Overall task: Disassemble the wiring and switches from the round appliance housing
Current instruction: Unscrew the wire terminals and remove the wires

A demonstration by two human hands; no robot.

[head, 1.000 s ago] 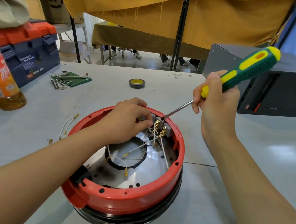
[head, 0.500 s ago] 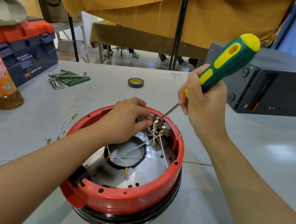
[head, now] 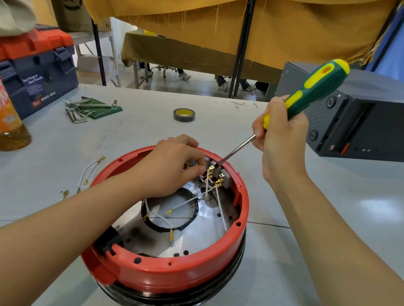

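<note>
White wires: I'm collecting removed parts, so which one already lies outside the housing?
The looped white wire on the table, left of the red housing; the others remain inside.

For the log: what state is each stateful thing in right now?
Housing: open, wires loose inside.
Switch block: still mounted, wired.
Screwdriver: tip at switch block.
Left hand: pinching beside block.
Right hand: gripping screwdriver.
Toolbox: closed.
Bottle: partly full.

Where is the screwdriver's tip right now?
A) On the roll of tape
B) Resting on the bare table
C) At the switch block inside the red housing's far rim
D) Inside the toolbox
C: the right hand grips the screwdriver, and its shaft slants down to the switch block inside the red housing.
</note>
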